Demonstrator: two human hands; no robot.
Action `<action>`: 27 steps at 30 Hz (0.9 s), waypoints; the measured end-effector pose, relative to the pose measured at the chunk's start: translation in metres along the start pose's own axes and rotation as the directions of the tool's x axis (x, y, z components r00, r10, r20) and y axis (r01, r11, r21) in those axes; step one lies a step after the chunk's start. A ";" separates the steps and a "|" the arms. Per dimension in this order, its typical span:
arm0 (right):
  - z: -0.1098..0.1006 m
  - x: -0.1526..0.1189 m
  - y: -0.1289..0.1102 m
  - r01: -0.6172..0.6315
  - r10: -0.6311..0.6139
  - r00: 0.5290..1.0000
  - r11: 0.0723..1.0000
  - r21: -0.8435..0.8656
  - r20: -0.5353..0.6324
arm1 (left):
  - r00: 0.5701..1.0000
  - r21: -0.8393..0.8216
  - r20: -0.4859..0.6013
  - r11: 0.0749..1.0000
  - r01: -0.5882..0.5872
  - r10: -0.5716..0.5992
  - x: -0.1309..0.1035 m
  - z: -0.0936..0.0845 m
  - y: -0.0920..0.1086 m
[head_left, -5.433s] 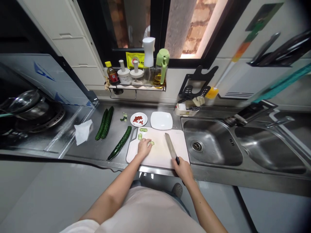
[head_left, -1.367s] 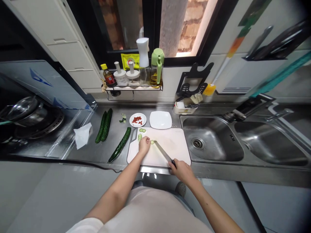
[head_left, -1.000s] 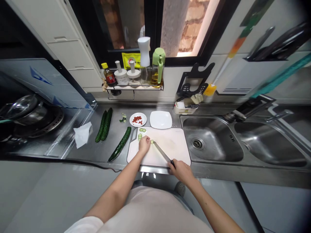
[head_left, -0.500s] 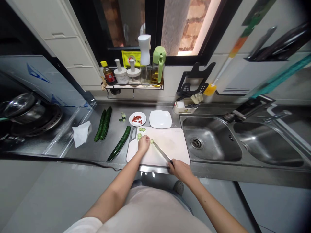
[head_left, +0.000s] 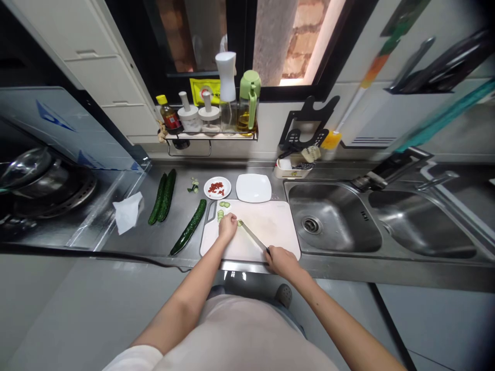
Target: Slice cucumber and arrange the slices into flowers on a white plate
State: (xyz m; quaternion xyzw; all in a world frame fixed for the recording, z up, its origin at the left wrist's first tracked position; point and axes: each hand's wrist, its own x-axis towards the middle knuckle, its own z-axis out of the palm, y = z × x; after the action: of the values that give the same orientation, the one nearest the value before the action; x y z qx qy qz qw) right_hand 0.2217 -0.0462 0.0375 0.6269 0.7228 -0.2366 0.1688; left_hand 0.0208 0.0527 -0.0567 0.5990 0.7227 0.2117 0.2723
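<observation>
On the white cutting board [head_left: 276,226], my left hand [head_left: 227,228] has its fingers pinched at a small piece of cucumber [head_left: 240,223], mostly hidden by fingers and blade. My right hand [head_left: 283,262] is wrapped round the black handle of a kitchen knife [head_left: 253,237]. Its blade points away and left, with the tip end at the cucumber piece. Pale green cucumber slices [head_left: 225,204] lie beyond my left hand, at the board's upper left. Left of the board rests a whole cucumber [head_left: 188,226]. Two more cucumbers [head_left: 162,197] lie side by side farther left.
Behind the board stand a small plate [head_left: 207,188] of chopped red pieces and a white square dish [head_left: 253,188]. Cucumber scraps [head_left: 193,185] and a white paper towel [head_left: 127,212] lie to the left. A double sink [head_left: 336,219] is on the right; a seasoning rack [head_left: 211,136] hangs behind.
The knife blade has shifted slightly at the cucumber piece, with my right hand on the handle. My left hand keeps its pinch almost in place. The whole view has shifted a little.
</observation>
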 end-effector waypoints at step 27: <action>-0.001 0.003 -0.003 0.000 0.000 1.000 1.000 0.014 0.014 | 1.000 0.002 0.010 1.000 0.007 -0.007 0.001 0.001 -0.001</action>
State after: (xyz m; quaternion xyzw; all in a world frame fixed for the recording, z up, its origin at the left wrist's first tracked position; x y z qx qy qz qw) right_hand 0.2185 -0.0431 0.0368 0.6264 0.7198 -0.2462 0.1696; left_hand 0.0208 0.0532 -0.0584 0.5977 0.7236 0.2069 0.2761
